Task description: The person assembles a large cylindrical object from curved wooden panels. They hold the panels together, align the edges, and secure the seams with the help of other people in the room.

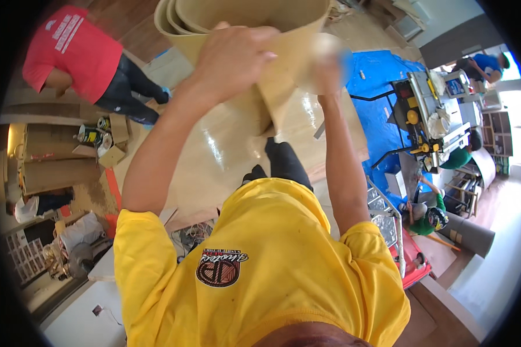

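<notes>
A large tan sheet, rolled into a loose coil (292, 52), stands up in front of me, with its layered edges at the top. My left hand (234, 61) is closed on the near side of the coil, fingers bent against the sheet. On the coil's right side is my right hand (330, 75), beside or against the sheet. A pale smear covers its fingers, so their grip does not show. Below the coil lies a broad, glossy light-wood panel (214, 156), and the sheet's lower corner hangs over it.
A person in a red shirt (78, 52) stands at the far left. Blue sheeting (382, 69) lies right, under a table saw (428, 115). Several people work beyond; one in green (431, 217) crouches near a metal ladder (388, 220). Open cardboard boxes (58, 141) are at left.
</notes>
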Action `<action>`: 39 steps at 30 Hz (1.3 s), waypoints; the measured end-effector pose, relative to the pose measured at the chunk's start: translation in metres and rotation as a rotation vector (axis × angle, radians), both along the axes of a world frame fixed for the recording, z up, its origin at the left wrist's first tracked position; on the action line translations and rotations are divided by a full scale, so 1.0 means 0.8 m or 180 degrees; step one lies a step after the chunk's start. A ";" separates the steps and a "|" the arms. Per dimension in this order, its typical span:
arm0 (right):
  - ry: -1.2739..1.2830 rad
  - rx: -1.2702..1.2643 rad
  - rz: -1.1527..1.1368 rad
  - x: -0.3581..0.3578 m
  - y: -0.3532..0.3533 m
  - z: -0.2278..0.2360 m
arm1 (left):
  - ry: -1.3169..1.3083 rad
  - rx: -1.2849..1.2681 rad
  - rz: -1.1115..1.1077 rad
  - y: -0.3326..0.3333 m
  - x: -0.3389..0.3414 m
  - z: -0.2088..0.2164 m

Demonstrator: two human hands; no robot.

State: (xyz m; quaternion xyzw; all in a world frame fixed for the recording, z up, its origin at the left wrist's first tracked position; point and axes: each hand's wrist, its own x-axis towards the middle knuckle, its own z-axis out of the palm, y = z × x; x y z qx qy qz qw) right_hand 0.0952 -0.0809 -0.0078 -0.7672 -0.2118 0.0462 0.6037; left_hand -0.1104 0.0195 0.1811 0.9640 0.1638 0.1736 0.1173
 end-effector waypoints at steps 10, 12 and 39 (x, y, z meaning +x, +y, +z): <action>0.1306 0.2648 0.1069 0.003 -0.013 0.125 | 0.0045 0.0017 0.0898 0.083 -0.062 0.016; 0.0357 0.2431 0.0667 -0.020 0.041 0.147 | 0.0043 0.0021 0.1075 0.086 -0.071 0.015; -0.3781 -0.2720 -0.2037 0.583 -0.455 -0.179 | -0.0770 0.0933 0.1713 0.096 0.034 -0.071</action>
